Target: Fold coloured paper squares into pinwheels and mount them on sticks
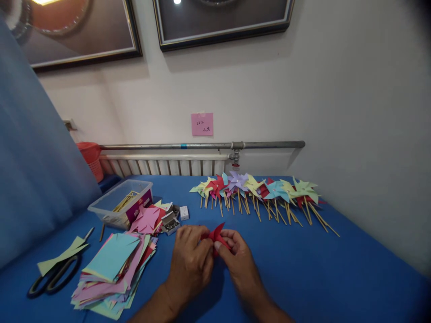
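Observation:
A red paper pinwheel (217,233) is held between my two hands above the blue table, its blades partly folded inward. My left hand (192,253) is closed on its left side, fingers bent over the paper. My right hand (240,258) pinches the right side between thumb and fingers. The middle of the pinwheel is mostly hidden by the fingers, and no stick shows on it. Left of my hands lie small open boxes of metal pins (170,223) and a white box (184,213).
Finished pinwheels (276,190) on sticks lie along the back right. At left are a stack of coloured paper (112,255), cut pink paper (146,220), black-handled scissors (63,273) and a clear plastic box (111,206) of sticks. A radiator (161,166) and pipe (202,146) run behind the table.

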`<state>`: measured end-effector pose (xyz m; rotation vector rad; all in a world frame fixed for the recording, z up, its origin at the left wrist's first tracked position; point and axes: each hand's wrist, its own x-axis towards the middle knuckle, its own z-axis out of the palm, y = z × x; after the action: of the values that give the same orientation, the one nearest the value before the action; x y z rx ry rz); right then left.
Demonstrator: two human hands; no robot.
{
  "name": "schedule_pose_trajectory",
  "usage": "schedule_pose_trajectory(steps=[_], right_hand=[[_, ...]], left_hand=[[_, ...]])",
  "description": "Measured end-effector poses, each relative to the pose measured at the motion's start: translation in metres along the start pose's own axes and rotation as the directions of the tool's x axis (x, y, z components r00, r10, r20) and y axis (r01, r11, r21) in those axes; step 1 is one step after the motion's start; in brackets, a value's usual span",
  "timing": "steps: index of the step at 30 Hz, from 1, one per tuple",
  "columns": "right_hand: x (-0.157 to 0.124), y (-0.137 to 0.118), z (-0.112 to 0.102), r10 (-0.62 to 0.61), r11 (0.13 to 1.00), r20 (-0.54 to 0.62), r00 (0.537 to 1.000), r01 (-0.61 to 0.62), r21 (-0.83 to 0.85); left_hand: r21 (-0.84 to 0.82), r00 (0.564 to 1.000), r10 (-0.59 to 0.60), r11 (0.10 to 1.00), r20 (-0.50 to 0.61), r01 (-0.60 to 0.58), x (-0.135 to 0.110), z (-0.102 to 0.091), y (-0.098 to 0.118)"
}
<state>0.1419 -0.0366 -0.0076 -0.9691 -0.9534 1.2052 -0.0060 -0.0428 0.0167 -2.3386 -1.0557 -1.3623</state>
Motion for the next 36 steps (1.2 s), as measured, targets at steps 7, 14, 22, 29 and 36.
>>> schedule_pose_trajectory(steps=[7,14,22,29,36], right_hand=[[0.003,0.001,0.0,0.011,1.0,-0.037,0.999,-0.011,-0.01],[0.006,0.0,-0.003,0.038,0.999,-0.037,0.999,-0.039,-0.031],[0.003,0.0,-0.001,0.026,0.998,-0.018,1.0,-0.027,-0.053],[0.001,0.003,0.0,0.015,0.998,0.029,0.999,-0.013,-0.069],[0.003,0.007,0.0,0.033,0.998,0.053,0.998,-0.03,-0.049]], left_hand=[[-0.032,0.999,-0.021,0.999,0.033,0.022,0.0,0.001,0.003],[-0.059,0.992,-0.125,0.991,-0.012,0.124,-0.003,0.003,-0.002],[-0.253,0.927,-0.357,0.891,0.118,0.376,0.0,0.0,-0.019],[-0.263,0.899,-0.392,0.862,0.196,0.433,-0.002,0.008,-0.015],[-0.339,0.871,-0.425,0.804,0.246,0.488,-0.002,0.012,-0.015]])
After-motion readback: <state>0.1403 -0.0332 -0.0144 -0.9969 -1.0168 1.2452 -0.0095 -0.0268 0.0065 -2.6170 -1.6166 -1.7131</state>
